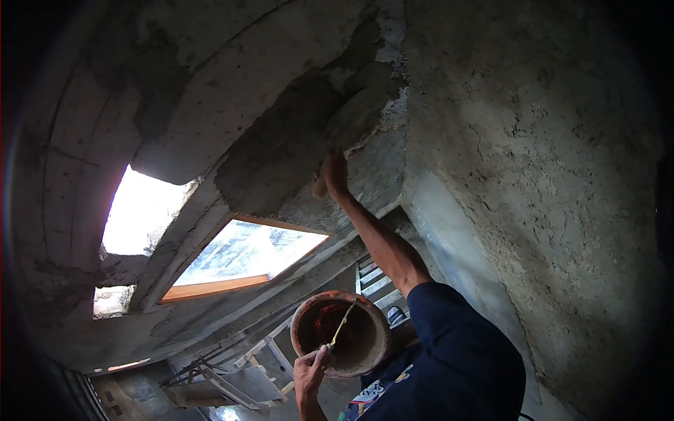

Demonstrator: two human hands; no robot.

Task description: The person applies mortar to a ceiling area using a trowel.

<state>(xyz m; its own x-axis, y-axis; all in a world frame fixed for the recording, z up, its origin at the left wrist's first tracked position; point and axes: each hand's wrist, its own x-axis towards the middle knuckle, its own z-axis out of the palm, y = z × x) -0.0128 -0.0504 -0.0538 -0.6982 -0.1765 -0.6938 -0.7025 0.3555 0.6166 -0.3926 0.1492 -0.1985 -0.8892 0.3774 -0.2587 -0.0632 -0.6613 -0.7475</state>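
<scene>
My left hand [309,372] is closed round the thin, cord-like handle [342,324] of a round bucket [302,330]. The bucket has a reddish, mortar-stained rim, and its inside is mostly dark. My right arm is stretched up to the wall, where my right hand [335,172] is closed against a dark, damp-looking patch of plaster [281,144]. What the right hand grips is too dim to make out. Rough pale edges border the patch near the wall corner.
A wood-framed window [253,251] sits below the patch, with a bright wall opening [140,210] to its left. A rough concrete wall [533,175] rises on the right. Down below stand a wooden frame or trestle [232,382] and white slats [375,284].
</scene>
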